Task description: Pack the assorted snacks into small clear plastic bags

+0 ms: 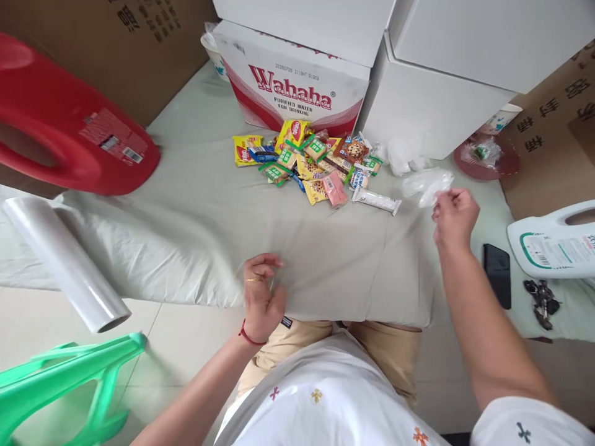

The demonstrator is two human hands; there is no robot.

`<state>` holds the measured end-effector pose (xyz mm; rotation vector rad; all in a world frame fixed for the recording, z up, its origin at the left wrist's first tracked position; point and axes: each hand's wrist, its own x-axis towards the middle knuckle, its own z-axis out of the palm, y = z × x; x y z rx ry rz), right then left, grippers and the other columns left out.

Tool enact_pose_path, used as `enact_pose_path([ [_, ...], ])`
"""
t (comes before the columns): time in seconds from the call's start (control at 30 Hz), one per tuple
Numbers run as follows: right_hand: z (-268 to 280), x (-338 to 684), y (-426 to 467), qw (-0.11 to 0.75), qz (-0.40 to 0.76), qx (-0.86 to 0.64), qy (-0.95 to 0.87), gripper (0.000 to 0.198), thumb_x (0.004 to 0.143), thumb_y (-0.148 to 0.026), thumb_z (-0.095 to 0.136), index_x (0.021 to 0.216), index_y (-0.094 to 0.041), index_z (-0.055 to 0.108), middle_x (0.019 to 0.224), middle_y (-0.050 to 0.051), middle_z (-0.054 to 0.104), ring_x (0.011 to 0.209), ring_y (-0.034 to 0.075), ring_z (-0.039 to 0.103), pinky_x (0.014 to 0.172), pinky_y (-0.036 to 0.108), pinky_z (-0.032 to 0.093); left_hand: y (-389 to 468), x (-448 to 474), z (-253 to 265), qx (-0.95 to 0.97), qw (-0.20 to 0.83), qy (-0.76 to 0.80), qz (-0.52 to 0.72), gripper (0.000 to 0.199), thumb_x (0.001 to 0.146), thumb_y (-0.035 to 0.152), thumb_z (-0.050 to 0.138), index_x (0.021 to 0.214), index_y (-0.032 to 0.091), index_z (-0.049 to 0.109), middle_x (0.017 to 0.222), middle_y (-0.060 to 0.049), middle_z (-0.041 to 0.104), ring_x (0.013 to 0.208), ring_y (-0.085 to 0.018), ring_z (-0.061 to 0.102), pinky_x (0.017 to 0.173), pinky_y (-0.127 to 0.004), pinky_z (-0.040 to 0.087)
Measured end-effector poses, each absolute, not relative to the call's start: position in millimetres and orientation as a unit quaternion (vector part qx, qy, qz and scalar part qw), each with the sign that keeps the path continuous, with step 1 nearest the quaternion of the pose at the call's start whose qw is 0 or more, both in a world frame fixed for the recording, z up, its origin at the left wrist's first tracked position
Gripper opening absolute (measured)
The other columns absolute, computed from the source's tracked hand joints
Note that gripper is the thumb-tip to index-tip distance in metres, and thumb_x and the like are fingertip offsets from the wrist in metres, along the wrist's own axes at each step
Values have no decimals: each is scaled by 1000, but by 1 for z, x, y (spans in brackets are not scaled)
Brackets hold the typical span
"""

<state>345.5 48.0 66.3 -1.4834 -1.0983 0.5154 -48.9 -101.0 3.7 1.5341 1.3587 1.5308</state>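
Observation:
My right hand [456, 217] is closed in a pinch at the edge of a crumpled clear plastic bag [425, 184], which lies on the cloth-covered surface. Over the front edge of the cloth hovers my left hand [264, 291], its fingers loosely bent and apart from the thumb, with nothing seen in it. Small wrapped snacks sit in a pile [309, 161] beyond both hands, in yellow, green, blue and pink packets. A white wrapped bar [376, 201] rests at the pile's right end. More crumpled clear plastic [405, 153] lies behind the bag.
Behind the snacks stands a Wahaha carton [297, 93] beside white boxes [418, 93]. A red jug [69, 124] and a plastic film roll [65, 266] are on the left. A phone [497, 275], keys [542, 303] and a white bottle [558, 241] lie right. A green stool [69, 384] stands below.

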Motion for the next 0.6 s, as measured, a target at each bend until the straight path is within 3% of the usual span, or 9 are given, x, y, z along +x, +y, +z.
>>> enact_pose_path([
  [0.03,65,325,21,603,218,-639,-425,23,84,-38,73,87,-23,55,62,-9,47,48,8,36,48,28,25,-103,-40,9,571,323,487,577,34,77,3,60,100,24,45,119,-7,51,100,-18,64,95,-45,57],
  [0.1,60,280,-30,576,282,-648,-411,26,80,-39,79,90,-22,61,62,-9,49,48,8,37,45,26,27,-104,-16,20,549,418,457,562,31,87,16,64,112,25,49,130,-11,47,110,-21,63,91,-43,60],
  [0.17,56,240,-73,528,361,-655,-403,27,82,-44,78,91,-22,64,66,-7,53,50,8,39,45,24,29,-102,9,29,505,519,455,518,51,87,33,73,130,27,47,147,-14,38,127,-28,56,88,-41,62],
  [0.23,56,214,-99,492,447,-637,-390,30,82,-48,78,91,-22,66,68,-5,56,50,7,38,44,23,29,-96,27,33,448,589,470,482,67,79,44,82,134,25,47,148,-15,42,126,-29,57,83,-37,61],
  [0.3,60,209,-109,466,518,-615,-370,34,79,-51,80,89,-21,66,67,-5,55,49,7,36,42,22,27,-86,33,34,387,638,482,458,57,77,51,82,118,20,57,119,-11,63,96,-21,66,69,-30,57],
  [0.33,63,213,-109,454,544,-608,-358,36,77,-52,82,87,-21,66,66,-6,53,48,6,34,42,21,25,-80,32,34,360,652,487,456,50,77,54,80,107,19,60,97,-6,66,77,-16,64,60,-26,52],
  [0.4,69,229,-104,431,575,-609,-334,42,70,-53,86,83,-20,65,63,-7,51,47,5,31,41,21,21,-70,25,34,323,665,493,459,44,77,57,79,87,19,60,64,4,54,52,-8,46,46,-21,36],
  [0.5,73,251,-95,398,590,-624,-322,47,63,-53,90,81,-19,64,61,-7,49,46,5,29,41,20,17,-59,11,36,311,679,489,450,46,73,58,82,75,19,58,52,9,42,45,-5,31,43,-20,22],
  [0.6,69,253,-93,397,569,-630,-349,46,66,-55,88,81,-20,63,61,-7,48,48,6,30,42,21,19,-54,5,39,294,666,499,470,47,69,56,84,76,19,57,54,9,44,44,-4,33,43,-20,23],
])
